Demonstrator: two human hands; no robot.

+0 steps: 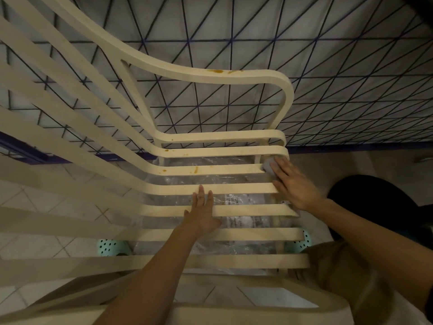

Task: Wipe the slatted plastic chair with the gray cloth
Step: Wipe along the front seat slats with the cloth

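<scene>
Head view, right hand (295, 186) pressing gray cloth (268, 167) on chair (234, 170)

Background: pale surface (234, 31) crossed by dark blue lines forming a grid of triangles; fills the upper half of the view. Dark blue strip (351, 147) runs along its lower edge.
Below: floor (46, 207) of beige tiles with thin diagonal joint lines.
On the floor, mid-frame: crumpled clear plastic sheet (210, 179), glossy, bearing a white printed label (236, 199); print too small to read.
Two mint-green pieces with black dots, one (110, 247) at the sheet's left side, one (305, 240) at its right; what they are cannot be told.
Right side: large black rounded object (370, 198) on the floor, just below the blue strip; identity unclear
</scene>
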